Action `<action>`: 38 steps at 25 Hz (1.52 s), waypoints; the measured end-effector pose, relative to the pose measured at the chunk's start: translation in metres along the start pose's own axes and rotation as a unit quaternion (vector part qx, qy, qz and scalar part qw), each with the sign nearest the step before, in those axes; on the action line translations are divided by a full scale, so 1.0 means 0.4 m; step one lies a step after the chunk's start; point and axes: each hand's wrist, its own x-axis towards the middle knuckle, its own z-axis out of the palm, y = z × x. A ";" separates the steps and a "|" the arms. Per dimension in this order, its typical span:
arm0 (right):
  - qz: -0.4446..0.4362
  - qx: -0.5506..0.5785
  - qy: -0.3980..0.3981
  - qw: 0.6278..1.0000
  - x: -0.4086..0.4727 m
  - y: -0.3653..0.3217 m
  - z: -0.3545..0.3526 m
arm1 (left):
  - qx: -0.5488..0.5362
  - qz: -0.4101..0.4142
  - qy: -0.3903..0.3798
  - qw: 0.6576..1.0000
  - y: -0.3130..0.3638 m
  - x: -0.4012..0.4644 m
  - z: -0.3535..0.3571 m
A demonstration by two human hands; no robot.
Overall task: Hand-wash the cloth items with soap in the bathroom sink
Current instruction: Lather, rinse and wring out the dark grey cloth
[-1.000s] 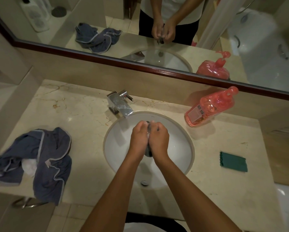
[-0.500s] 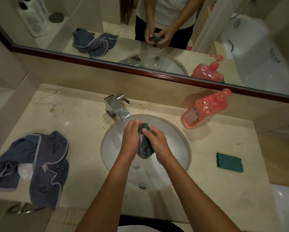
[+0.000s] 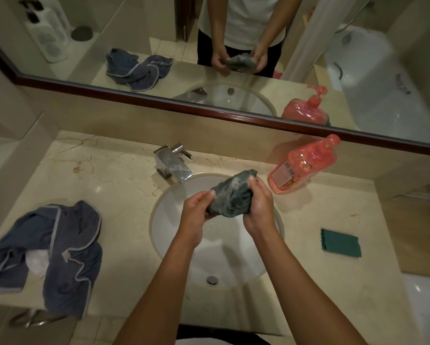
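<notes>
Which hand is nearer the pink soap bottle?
Right. The right hand grips the soapy cloth just left of the soap bottle; the left hand is farther left, over the sink.

left hand: fingers curled, gripping | right hand: fingers curled, gripping | both forearms extended forward, hands level, near each other

Over the white sink, the left hand and right hand each hold an end of a soapy dark green cloth; both grips are curled round it. A pink soap bottle lies on the table right of the faucet; a blue garment lies at left, a folded green cloth at right.
</notes>
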 end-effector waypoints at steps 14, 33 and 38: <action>-0.010 -0.292 0.085 0.953 -0.024 0.100 0.097 | 0.089 -0.006 0.071 0.993 0.049 -0.011 0.072; -0.042 -0.332 0.039 0.942 -0.037 0.063 0.072 | 0.059 0.065 0.154 0.984 0.032 -0.012 0.067; -0.094 -0.375 0.026 0.922 -0.089 0.075 0.085 | 0.074 0.057 0.156 0.983 0.035 -0.015 0.063</action>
